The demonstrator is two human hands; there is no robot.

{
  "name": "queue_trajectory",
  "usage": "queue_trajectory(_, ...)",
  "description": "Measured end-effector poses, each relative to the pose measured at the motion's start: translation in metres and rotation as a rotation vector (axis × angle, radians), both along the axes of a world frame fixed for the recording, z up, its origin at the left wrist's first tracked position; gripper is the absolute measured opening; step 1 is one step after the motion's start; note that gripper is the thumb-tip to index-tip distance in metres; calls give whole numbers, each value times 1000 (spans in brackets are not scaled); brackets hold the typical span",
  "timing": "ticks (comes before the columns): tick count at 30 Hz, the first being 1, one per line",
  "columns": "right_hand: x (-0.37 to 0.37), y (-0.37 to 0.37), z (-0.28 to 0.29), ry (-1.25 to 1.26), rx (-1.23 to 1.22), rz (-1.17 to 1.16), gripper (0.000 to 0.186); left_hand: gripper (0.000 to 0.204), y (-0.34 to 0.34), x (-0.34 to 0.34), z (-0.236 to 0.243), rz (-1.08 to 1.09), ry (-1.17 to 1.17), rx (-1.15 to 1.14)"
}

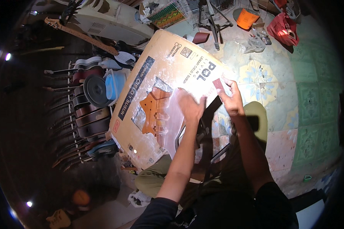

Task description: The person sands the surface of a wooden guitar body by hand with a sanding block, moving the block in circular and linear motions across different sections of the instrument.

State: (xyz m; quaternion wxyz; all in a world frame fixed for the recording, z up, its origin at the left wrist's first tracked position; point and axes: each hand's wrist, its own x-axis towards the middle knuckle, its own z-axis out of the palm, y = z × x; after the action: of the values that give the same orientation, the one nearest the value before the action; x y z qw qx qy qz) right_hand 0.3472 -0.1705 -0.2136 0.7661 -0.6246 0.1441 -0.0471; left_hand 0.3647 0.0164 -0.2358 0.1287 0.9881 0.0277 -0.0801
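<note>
A large cardboard sheet (pixel 168 49), smeared with whitish dust, lies tilted in front of me. On it is a pale, dusty flat piece (pixel 171 131), apparently wood. My left hand (pixel 192 108) rests on its upper end, slightly blurred, thumb apart from the fingers. Beside this piece sits a glossy orange-brown wooden part (pixel 150 108) with pointed edges and small dark holes. Over the sheet's right edge, my right hand (pixel 232 100) pinches a small reddish-brown piece of sandpaper (pixel 218 84) between thumb and fingers.
Several guitars (pixel 90 120) stand in a rack on the left, near a grey round lid (pixel 95 90) and a blue container (pixel 115 86). An electric guitar (pixel 123 57) leans behind the cardboard. An orange bucket (pixel 246 19) and red bag (pixel 282 29) lie on the tiled floor (pixel 279 110).
</note>
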Motion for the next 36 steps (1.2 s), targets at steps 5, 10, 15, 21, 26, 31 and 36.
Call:
queue_trajectory(5,4,7,1,89,-47,2,49,74,-2,34,7,-184,-136,-237)
queue_trajectory(10,0,-2,0,131,-5,-2,48,73,66,-44,-3,93,39,102)
queue_trajectory(15,0,1,6,119,108,22,47,83,121,-157,-15,410,-50,288)
queue_trajectory(21,6,20,18,-32,86,47,48,66,117,-123,-64,642,-458,553)
queue_trajectory(26,7,0,-25,118,5,-15,49,75,-26,12,9,-80,208,-43)
queue_trajectory(31,10,9,5,151,-51,6,47,79,-33,15,17,-88,-166,-292)
queue_trajectory(36,5,7,10,188,17,61,48,75,61,-83,-3,323,67,-3)
